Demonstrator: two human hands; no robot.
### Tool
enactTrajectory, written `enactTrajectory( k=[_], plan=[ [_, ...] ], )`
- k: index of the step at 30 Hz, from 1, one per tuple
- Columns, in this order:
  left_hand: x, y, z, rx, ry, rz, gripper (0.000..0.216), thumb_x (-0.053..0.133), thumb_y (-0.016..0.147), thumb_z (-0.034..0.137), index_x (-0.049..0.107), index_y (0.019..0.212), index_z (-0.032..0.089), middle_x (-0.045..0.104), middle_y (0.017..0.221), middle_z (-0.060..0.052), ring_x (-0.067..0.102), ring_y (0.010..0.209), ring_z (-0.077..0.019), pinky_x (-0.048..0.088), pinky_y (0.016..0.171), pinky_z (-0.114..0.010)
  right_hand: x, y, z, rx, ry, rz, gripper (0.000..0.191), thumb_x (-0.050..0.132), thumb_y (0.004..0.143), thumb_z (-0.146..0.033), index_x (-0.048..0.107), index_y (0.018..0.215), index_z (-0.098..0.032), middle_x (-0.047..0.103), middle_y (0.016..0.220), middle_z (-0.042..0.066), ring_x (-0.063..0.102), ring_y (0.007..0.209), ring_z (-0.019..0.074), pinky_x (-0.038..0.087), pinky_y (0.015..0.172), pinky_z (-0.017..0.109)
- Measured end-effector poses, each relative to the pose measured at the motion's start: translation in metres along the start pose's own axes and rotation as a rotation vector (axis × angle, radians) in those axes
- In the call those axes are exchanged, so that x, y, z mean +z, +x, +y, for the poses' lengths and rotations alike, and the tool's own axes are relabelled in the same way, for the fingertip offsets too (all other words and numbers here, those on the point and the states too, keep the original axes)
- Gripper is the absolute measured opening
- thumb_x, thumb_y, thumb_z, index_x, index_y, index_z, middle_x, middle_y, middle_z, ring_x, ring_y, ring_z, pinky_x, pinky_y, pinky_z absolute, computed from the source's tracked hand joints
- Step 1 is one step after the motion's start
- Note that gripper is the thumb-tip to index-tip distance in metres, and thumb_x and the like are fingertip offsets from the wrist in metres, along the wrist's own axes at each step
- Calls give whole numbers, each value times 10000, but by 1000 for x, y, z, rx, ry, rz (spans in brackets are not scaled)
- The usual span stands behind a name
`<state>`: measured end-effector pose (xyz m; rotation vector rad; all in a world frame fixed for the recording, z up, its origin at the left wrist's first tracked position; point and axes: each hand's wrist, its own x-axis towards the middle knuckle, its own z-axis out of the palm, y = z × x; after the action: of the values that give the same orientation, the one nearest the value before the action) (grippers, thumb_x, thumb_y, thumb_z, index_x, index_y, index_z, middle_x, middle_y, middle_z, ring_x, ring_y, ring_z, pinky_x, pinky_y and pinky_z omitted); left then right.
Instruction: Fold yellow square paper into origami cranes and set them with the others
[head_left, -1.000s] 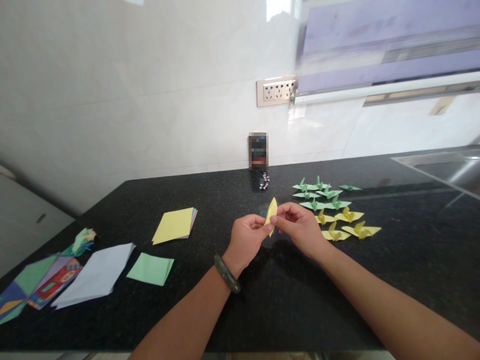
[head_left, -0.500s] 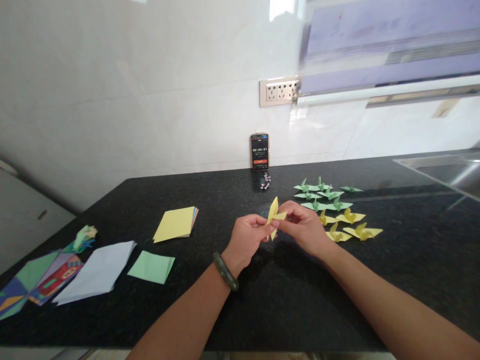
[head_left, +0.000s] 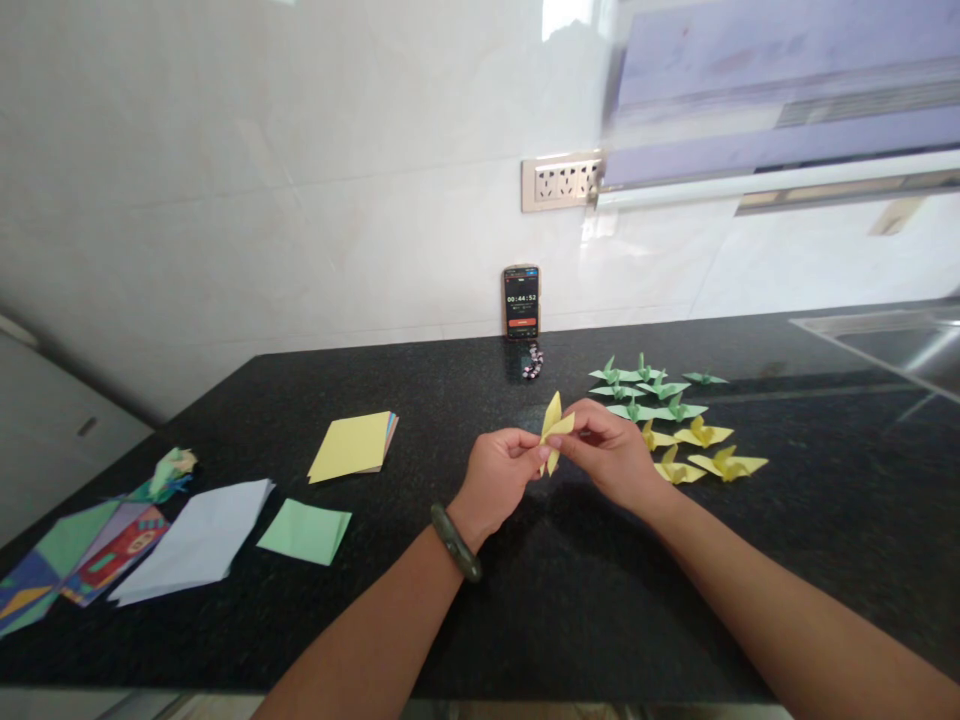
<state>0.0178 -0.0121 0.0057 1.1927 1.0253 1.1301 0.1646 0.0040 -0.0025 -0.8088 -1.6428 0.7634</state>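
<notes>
A yellow origami crane (head_left: 553, 430), its pointed parts sticking up and to the side, is held above the counter between both hands. My left hand (head_left: 501, 478) pinches its lower left part with thumb and fingers; a dark bangle (head_left: 455, 543) circles that wrist. With thumb and fingertips, my right hand (head_left: 607, 448) grips the right side of the paper. Part of the crane is hidden by the fingers. Close to my right hand stand several yellow paper cranes (head_left: 726, 463), and behind them several green paper cranes (head_left: 660, 388).
On the dark counter (head_left: 420, 610) lie a stack of coloured paper (head_left: 351, 447), green sheets (head_left: 306, 532), white sheets (head_left: 199, 540) and a colourful printed packet (head_left: 124, 550). A phone (head_left: 522, 302) showing a timer leans on the wall, a bead bracelet (head_left: 533, 362) before it. A sink edge (head_left: 862, 340) is at right.
The yellow crane has turned slightly in the fingers, and its side flap now points more upward. Both hands keep their hold in nearly the same place.
</notes>
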Motion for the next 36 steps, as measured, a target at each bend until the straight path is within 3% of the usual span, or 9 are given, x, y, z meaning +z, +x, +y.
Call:
enactTrajectory(
  k=[5,11,15,22,26,29,36],
  plan=[
    [0,0,0,-18,1,29,156,698,617,259,647,625,112,623,546,-21,530,509,-88,427,543,-219,-2,0,-2,-58,-131,-18,86,632,763,-269,659,705,-211,525,692,13,517,633,130,423,565,264],
    [-2,0,-2,-99,-102,17,160,683,637,261,652,649,104,642,585,-36,556,523,-88,448,551,-218,-10,0,-3,-295,-356,-106,180,538,813,-162,698,841,-239,539,732,30,537,670,130,433,569,250],
    [-4,1,-3,-77,-130,-32,213,665,671,316,653,658,103,639,593,-38,553,526,-83,443,547,-209,-12,0,-2,-384,-432,-129,235,499,825,-151,687,923,-254,549,773,38,548,687,129,446,570,245],
    [-3,1,-1,5,-25,-35,244,626,706,359,644,680,117,611,597,-23,548,558,-108,452,595,-245,-9,0,-8,-328,-396,-105,158,509,820,-174,655,845,-229,578,773,45,560,705,143,461,614,269],
    [-5,0,0,155,168,-47,256,570,750,352,626,631,134,564,558,-5,486,531,-104,388,536,-221,-4,-4,-7,-153,-297,-75,43,545,808,-220,572,778,-205,551,721,23,515,626,125,440,567,251],
    [-7,-2,0,253,332,-25,252,531,778,332,634,646,145,548,555,3,470,535,-108,358,521,-216,-3,-5,-5,-61,-262,-82,70,559,807,-267,567,819,-198,554,721,20,495,600,118,429,548,246],
    [-7,-3,-4,335,496,-13,220,495,800,289,657,732,157,590,634,-10,505,597,-123,374,575,-222,-5,-2,-8,-215,-330,-52,110,549,815,-219,654,784,-208,557,718,35,540,668,144,444,582,267]
  ],
)
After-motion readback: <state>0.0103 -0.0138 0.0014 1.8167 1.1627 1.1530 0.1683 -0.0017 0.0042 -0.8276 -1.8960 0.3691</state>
